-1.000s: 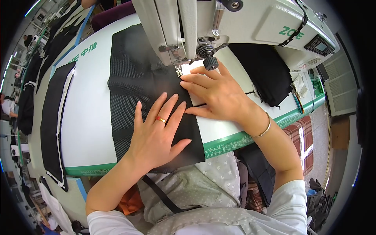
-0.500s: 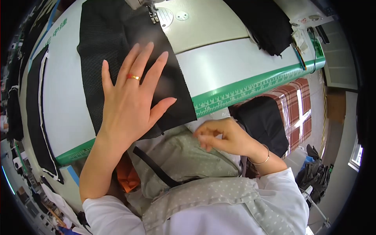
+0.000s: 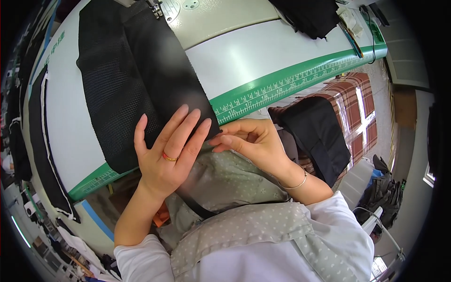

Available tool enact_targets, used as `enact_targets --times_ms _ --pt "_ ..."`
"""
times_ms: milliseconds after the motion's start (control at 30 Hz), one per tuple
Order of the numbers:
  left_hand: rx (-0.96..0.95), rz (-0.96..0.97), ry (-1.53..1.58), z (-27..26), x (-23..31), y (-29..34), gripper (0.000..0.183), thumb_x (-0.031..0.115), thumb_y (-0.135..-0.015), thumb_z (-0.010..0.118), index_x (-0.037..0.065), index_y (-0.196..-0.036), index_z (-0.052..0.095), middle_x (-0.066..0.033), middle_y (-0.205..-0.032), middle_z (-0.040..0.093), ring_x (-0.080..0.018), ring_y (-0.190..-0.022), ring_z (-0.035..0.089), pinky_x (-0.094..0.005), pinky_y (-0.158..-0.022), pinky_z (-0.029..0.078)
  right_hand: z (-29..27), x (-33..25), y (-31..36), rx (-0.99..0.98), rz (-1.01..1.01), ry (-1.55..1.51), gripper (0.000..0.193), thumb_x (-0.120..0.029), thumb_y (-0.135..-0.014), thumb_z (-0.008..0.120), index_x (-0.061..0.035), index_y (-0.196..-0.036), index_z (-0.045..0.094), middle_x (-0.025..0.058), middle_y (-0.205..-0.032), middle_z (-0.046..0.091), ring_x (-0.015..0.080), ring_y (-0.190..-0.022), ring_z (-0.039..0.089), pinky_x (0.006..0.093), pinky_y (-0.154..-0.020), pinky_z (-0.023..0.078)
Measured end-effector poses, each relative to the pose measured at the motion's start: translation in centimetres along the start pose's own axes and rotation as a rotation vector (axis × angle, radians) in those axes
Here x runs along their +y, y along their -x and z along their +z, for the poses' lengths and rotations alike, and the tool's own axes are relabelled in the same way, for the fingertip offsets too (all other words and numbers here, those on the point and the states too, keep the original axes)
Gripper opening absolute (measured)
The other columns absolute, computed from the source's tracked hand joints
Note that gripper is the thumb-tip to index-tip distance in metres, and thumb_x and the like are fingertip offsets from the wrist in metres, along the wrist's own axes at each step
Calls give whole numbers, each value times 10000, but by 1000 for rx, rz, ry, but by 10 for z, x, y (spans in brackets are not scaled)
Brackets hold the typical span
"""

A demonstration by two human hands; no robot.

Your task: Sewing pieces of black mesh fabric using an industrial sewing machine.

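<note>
A long piece of black fabric [image 3: 110, 80], mesh on its left part and smooth on its right, lies over the front of the sewing machine table [image 3: 225, 70]. Its far end reaches the presser foot [image 3: 155, 8]. My left hand [image 3: 169, 155] rests on the fabric's near end, fingers stretched and apart, a ring on one finger. At the near right corner of the cloth, my right hand [image 3: 260, 143] has thumb and forefinger pinched together on the edge. The fingertips partly hide that corner.
A green ruler strip [image 3: 291, 84] runs along the table's front edge. Folded black cloth [image 3: 305, 16] lies back right, near small tools [image 3: 351, 40]. More black fabric [image 3: 317, 136] hangs over a checked cloth [image 3: 359, 113] at right. A black strip with white edging [image 3: 44, 150] lies left.
My left hand has slid nearer, to the fabric's near end. My right hand has moved up and left from my lap to the fabric's corner and closed on it. The view has shifted slightly.
</note>
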State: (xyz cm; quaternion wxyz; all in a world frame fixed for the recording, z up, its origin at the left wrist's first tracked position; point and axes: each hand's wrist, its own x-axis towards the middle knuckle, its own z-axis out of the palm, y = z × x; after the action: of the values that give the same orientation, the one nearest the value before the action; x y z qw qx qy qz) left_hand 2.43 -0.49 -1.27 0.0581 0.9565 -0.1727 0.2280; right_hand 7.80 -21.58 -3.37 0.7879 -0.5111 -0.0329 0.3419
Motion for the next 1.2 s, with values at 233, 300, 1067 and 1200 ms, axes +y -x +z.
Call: enact_targets --times_ms 233,300,1067,1200 --pt "-7 -28 -32 0 3 -1 331 173 -874 730 208 -1201 766 60 -1357 645 -141 -1231 640 -538 -1144 324 -4 -16 1 -45 -46 277 103 -76 -912 772 19 -943 747 76 -845 754 128 -742 716 276 -682 577" --pt "-77 -46 4 -6 3 -2 407 207 -821 769 204 -1228 751 51 -1390 628 -143 -1264 618 -548 -1151 314 -6 -27 -2 -34 -295 583 89 -58 -867 797 -2 -915 746 77 -818 740 156 -702 707 282 -648 557" --pt "-325 -123 58 -14 -79 -79 811 361 -793 799 133 -1505 484 -57 -1586 419 -265 -1487 374 -643 -1166 243 12 -108 -88 -293 -877 1748 605 -439 -759 810 -96 -1246 705 12 -1346 618 245 -1347 514 667 -1114 373" --pt "-321 -142 35 -9 -89 -85 798 375 -798 794 153 -1500 487 -42 -1581 425 -258 -1490 367 -667 -1158 263 12 -112 -99 -280 -889 1766 620 -452 -767 802 -93 -1264 703 12 -1352 620 250 -1342 518 672 -1115 368"
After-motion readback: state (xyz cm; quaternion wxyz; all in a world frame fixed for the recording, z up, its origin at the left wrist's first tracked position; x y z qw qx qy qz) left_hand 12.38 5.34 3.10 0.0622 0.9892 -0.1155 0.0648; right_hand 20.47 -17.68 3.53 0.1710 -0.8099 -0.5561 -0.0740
